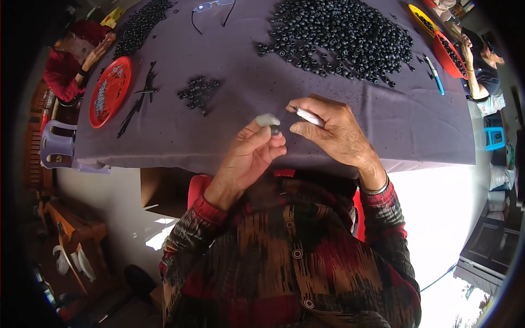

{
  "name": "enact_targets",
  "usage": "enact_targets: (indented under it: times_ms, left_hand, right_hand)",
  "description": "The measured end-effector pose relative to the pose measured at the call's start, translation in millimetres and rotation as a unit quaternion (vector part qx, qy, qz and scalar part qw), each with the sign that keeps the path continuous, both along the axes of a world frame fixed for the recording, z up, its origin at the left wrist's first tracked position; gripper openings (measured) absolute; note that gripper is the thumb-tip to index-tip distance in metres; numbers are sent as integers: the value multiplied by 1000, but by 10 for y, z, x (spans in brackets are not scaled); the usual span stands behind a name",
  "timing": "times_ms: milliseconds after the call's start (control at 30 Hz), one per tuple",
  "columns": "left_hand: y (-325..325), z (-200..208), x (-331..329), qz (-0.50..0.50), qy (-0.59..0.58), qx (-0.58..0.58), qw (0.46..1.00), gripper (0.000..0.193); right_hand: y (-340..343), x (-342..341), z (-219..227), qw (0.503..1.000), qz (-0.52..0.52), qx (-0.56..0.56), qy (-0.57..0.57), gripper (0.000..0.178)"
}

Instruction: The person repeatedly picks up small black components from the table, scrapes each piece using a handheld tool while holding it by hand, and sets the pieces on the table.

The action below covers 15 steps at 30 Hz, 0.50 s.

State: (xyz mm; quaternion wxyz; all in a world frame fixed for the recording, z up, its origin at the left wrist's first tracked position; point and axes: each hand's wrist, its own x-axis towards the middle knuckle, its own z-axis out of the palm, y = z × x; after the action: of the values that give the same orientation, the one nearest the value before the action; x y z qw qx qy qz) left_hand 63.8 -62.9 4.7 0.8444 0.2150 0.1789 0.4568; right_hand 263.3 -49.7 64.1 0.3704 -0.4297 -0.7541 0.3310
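Note:
My left hand (247,156) pinches a small round black piece (274,130) between thumb and forefinger, just over the table's near edge. A whitish cover (267,119) sits on the tip of that forefinger. My right hand (342,134) is closed around a short tool with a white handle (309,117). Its dark tip points toward the left hand, slightly apart from the black piece; its exact kind does not show. Beyond the hands, a small cluster of black round pieces (198,94) lies to the left, and a large pile of them (339,38) spreads at the far right.
The table wears a purple-grey cloth (240,65). At left are a red plate (126,82) with small grey bits, thin black strips (131,115) and another black pile (139,27). Glasses (213,5) lie far back. Red (444,54) and yellow bowls (415,11) stand right, near a blue-and-white pen-like tool (437,79). People sit on both sides.

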Motion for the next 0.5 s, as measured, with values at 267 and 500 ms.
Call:
enact_targets:
  times_ms: [267, 500]
  left_hand:
    - [-60, 237, 89, -35, 33, 9, 999, 25]
    - [-110, 134, 46, -59, 3, 7, 998, 44]
  right_hand:
    - [-75, -150, 99, 992, 77, -77, 61, 11]
    - [-147, -222, 119, 954, 87, -210, 197, 14]
